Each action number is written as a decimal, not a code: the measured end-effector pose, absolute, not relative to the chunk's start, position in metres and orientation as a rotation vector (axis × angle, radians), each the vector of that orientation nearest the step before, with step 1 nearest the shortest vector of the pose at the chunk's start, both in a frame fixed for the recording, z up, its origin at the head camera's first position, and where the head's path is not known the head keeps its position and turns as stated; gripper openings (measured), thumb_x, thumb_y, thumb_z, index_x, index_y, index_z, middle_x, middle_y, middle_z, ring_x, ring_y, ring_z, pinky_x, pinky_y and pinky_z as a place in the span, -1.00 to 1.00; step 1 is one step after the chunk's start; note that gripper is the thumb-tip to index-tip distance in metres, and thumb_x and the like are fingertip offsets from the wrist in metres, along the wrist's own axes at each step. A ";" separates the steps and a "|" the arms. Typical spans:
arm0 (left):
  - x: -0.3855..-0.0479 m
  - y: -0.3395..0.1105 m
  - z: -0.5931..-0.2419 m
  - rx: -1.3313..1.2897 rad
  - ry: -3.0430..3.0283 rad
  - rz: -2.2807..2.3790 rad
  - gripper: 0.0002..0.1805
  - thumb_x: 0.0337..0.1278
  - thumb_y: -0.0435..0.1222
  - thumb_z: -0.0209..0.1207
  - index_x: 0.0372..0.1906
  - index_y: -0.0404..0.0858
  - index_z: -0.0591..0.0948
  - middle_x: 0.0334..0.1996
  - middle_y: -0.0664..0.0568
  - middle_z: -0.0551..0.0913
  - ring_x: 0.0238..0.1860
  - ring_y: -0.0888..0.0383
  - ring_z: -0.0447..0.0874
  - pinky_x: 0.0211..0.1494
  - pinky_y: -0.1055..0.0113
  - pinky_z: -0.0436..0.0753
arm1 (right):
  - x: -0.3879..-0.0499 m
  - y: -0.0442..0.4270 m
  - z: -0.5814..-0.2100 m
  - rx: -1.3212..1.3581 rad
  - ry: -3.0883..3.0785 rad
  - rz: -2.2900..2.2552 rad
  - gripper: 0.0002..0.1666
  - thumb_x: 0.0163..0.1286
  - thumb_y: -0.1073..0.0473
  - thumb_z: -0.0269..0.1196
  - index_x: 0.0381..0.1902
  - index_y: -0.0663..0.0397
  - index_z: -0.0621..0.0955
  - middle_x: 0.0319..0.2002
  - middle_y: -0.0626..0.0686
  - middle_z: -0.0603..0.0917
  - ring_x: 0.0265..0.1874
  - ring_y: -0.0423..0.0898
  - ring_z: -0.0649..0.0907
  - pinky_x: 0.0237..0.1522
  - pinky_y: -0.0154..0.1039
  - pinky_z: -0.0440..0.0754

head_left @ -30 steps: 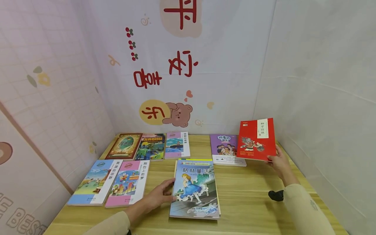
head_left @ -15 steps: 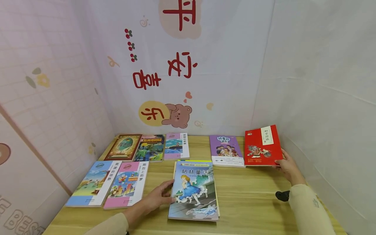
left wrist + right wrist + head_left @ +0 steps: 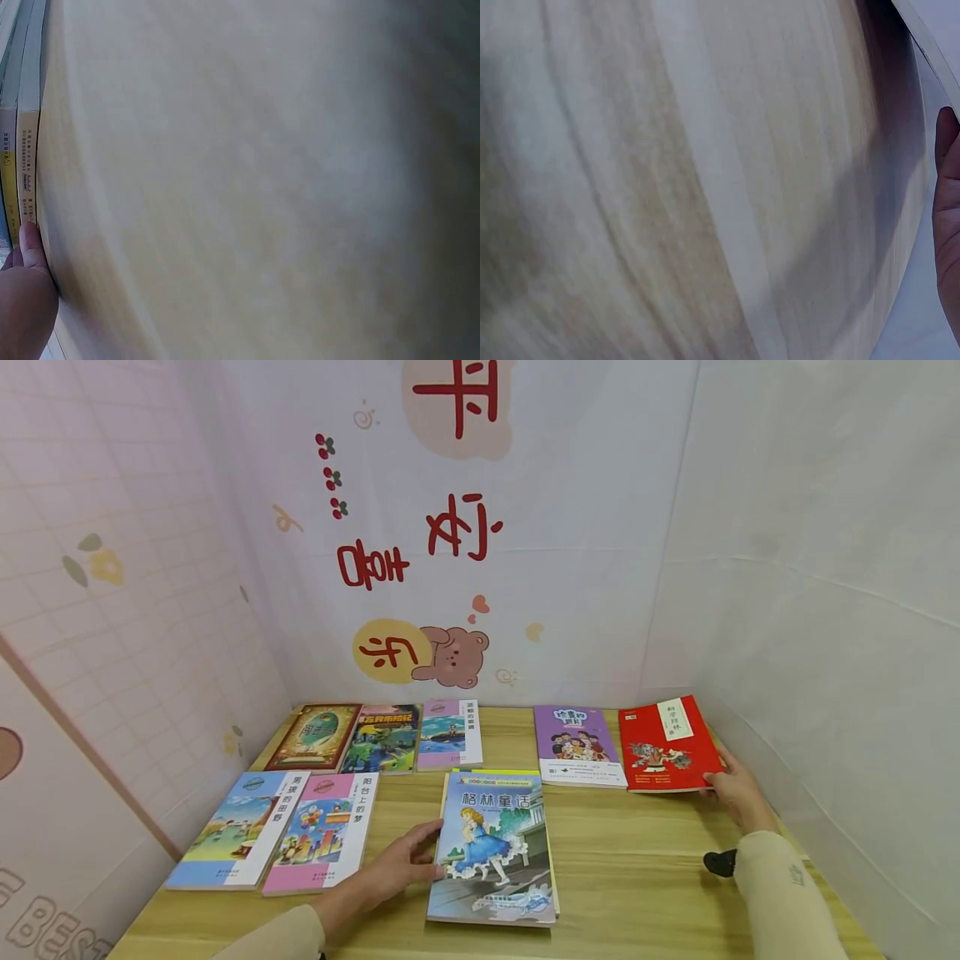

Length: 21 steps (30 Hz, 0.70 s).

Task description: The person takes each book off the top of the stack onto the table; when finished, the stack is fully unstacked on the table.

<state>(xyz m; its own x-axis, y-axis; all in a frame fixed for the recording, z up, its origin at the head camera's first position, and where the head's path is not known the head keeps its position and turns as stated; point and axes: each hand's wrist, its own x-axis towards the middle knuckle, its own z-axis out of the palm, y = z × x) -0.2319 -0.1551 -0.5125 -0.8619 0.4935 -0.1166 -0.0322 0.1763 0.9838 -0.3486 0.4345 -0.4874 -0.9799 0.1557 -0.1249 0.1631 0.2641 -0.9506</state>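
Note:
My right hand [image 3: 738, 793] pinches the lower right corner of a red book [image 3: 663, 747] at the back right, beside a purple and white book [image 3: 577, 746]. In the right wrist view, the red book's pale edge [image 3: 930, 46] stands slightly off the table, with a finger [image 3: 946, 135] against it. In front of me lies a stack of books topped by a blue-grey storybook [image 3: 491, 852] showing a girl in a blue dress. My left hand [image 3: 397, 872] rests against the stack's left side, its fingers not wrapped round it. The left wrist view shows the spines [image 3: 27, 161] near my left hand [image 3: 26, 300].
On the left lie a blue and white book [image 3: 240, 831] and a pink and white book [image 3: 322, 835]. Behind them are a brown book [image 3: 313, 737], a green one [image 3: 381, 739] and a small pink-blue one [image 3: 448, 735]. Cloth walls [image 3: 585, 527] enclose the wooden table [image 3: 630, 877].
My right hand has moved the red book right and down, to the table beside the purple book. My left hand stays at the stack.

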 end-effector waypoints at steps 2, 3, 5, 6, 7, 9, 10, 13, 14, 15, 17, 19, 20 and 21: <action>-0.231 -0.156 -0.512 0.437 2.047 1.734 -0.10 0.25 -0.29 0.31 0.54 -0.39 0.06 0.50 -0.39 0.02 0.41 -0.31 0.18 0.37 -0.09 0.33 | -0.351 0.434 -0.489 0.319 2.491 -1.877 -0.09 0.46 0.50 -0.13 0.56 0.09 -0.31 0.39 0.57 0.03 -0.36 -0.20 0.55 -0.27 -0.23 0.68; -0.231 -0.156 -0.511 0.438 2.048 1.735 -0.10 0.25 -0.29 0.31 0.54 -0.39 0.06 0.50 -0.39 0.02 0.42 -0.31 0.17 0.37 -0.08 0.33 | -0.352 0.433 -0.489 0.325 2.488 -1.882 -0.09 0.46 0.50 -0.13 0.56 0.09 -0.31 0.40 0.56 0.03 -0.35 -0.19 0.54 -0.27 -0.23 0.68; -0.230 -0.157 -0.511 0.441 2.047 1.737 -0.10 0.25 -0.29 0.31 0.54 -0.39 0.07 0.50 -0.39 0.02 0.40 -0.31 0.20 0.36 -0.06 0.35 | -0.354 0.433 -0.489 0.327 2.487 -1.875 -0.09 0.46 0.50 -0.13 0.56 0.08 -0.31 0.40 0.55 0.03 -0.34 -0.16 0.54 -0.27 -0.23 0.67; -0.230 -0.157 -0.511 0.448 2.050 1.737 -0.10 0.25 -0.30 0.31 0.54 -0.40 0.06 0.50 -0.41 0.02 0.39 -0.32 0.21 0.36 -0.06 0.36 | -0.355 0.433 -0.489 0.325 2.491 -1.866 -0.09 0.45 0.50 -0.13 0.56 0.09 -0.31 0.39 0.56 0.04 -0.33 -0.15 0.54 -0.28 -0.23 0.67; -0.230 -0.157 -0.511 0.451 2.051 1.738 -0.10 0.25 -0.30 0.31 0.54 -0.41 0.06 0.50 -0.41 0.02 0.39 -0.32 0.22 0.35 -0.05 0.37 | -0.356 0.432 -0.489 0.327 2.494 -1.859 -0.09 0.45 0.49 -0.13 0.56 0.09 -0.30 0.39 0.55 0.05 -0.33 -0.15 0.54 -0.28 -0.23 0.66; -0.231 -0.157 -0.512 0.453 2.049 1.737 -0.10 0.25 -0.29 0.31 0.54 -0.39 0.07 0.50 -0.40 0.02 0.38 -0.32 0.23 0.34 -0.02 0.39 | -0.357 0.432 -0.488 0.324 2.508 -1.839 -0.09 0.44 0.49 -0.12 0.56 0.10 -0.30 0.37 0.56 0.06 -0.34 -0.14 0.54 -0.28 -0.22 0.66; -0.231 -0.158 -0.513 0.454 2.045 1.739 -0.10 0.24 -0.29 0.31 0.54 -0.39 0.07 0.50 -0.40 0.02 0.37 -0.32 0.24 0.34 -0.01 0.40 | -0.358 0.432 -0.488 0.318 2.520 -1.825 -0.10 0.44 0.49 -0.12 0.56 0.11 -0.29 0.36 0.57 0.07 -0.35 -0.15 0.55 -0.28 -0.21 0.66; -0.232 -0.157 -0.514 0.446 2.034 1.746 -0.10 0.24 -0.29 0.31 0.55 -0.36 0.08 0.51 -0.37 0.01 0.40 -0.31 0.20 0.35 -0.01 0.38 | -0.358 0.431 -0.488 0.307 2.553 -1.802 -0.10 0.43 0.49 -0.11 0.56 0.13 -0.26 0.33 0.57 0.11 -0.39 -0.20 0.57 -0.29 -0.20 0.67; -0.232 -0.157 -0.515 0.444 2.032 1.747 -0.10 0.24 -0.29 0.31 0.55 -0.35 0.08 0.51 -0.37 0.00 0.41 -0.31 0.19 0.36 -0.02 0.37 | -0.359 0.431 -0.488 0.300 2.568 -1.792 -0.10 0.43 0.49 -0.11 0.56 0.14 -0.26 0.33 0.58 0.11 -0.40 -0.21 0.57 -0.29 -0.19 0.67; -0.233 -0.157 -0.515 0.440 2.031 1.747 -0.11 0.24 -0.29 0.31 0.55 -0.34 0.08 0.52 -0.36 0.00 0.42 -0.30 0.18 0.36 -0.02 0.37 | -0.359 0.431 -0.488 0.298 2.577 -1.786 -0.10 0.42 0.49 -0.11 0.56 0.14 -0.25 0.34 0.58 0.12 -0.40 -0.22 0.57 -0.29 -0.18 0.68; -0.233 -0.157 -0.515 0.434 2.035 1.743 -0.11 0.24 -0.29 0.31 0.55 -0.34 0.09 0.52 -0.35 0.00 0.44 -0.29 0.14 0.37 -0.01 0.36 | -0.359 0.430 -0.488 0.304 2.590 -1.769 -0.11 0.42 0.48 -0.11 0.57 0.14 -0.24 0.36 0.57 0.11 -0.40 -0.23 0.57 -0.30 -0.18 0.68; -0.233 -0.157 -0.516 0.432 2.037 1.742 -0.11 0.24 -0.30 0.31 0.55 -0.33 0.09 0.52 -0.35 0.00 0.45 -0.29 0.11 0.37 0.00 0.37 | -0.360 0.430 -0.488 0.325 2.597 -1.754 -0.11 0.43 0.47 -0.10 0.57 0.12 -0.24 0.39 0.57 0.07 -0.41 -0.24 0.56 -0.30 -0.19 0.67; -0.233 -0.157 -0.516 0.431 2.036 1.743 -0.11 0.24 -0.30 0.31 0.55 -0.33 0.09 0.52 -0.35 0.00 0.45 -0.29 0.10 0.37 0.00 0.37 | -0.361 0.430 -0.487 0.338 2.595 -1.752 -0.11 0.43 0.47 -0.10 0.57 0.11 -0.23 0.40 0.56 0.06 -0.40 -0.24 0.55 -0.30 -0.19 0.67; -0.233 -0.157 -0.516 0.431 2.035 1.745 -0.11 0.24 -0.31 0.31 0.55 -0.34 0.09 0.52 -0.35 0.00 0.46 -0.29 0.09 0.37 0.01 0.37 | -0.362 0.430 -0.487 0.349 2.593 -1.748 -0.10 0.44 0.47 -0.10 0.57 0.10 -0.24 0.42 0.56 0.03 -0.40 -0.23 0.56 -0.30 -0.19 0.66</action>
<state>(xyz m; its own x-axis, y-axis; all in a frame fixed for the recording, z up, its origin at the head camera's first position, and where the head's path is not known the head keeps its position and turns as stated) -0.2332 -0.1568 -0.5160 -0.8623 0.4930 -0.1153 -0.0389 0.1625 0.9859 -0.3618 0.4301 -0.4872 -0.9754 0.1854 -0.1190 0.1799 0.3581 -0.9162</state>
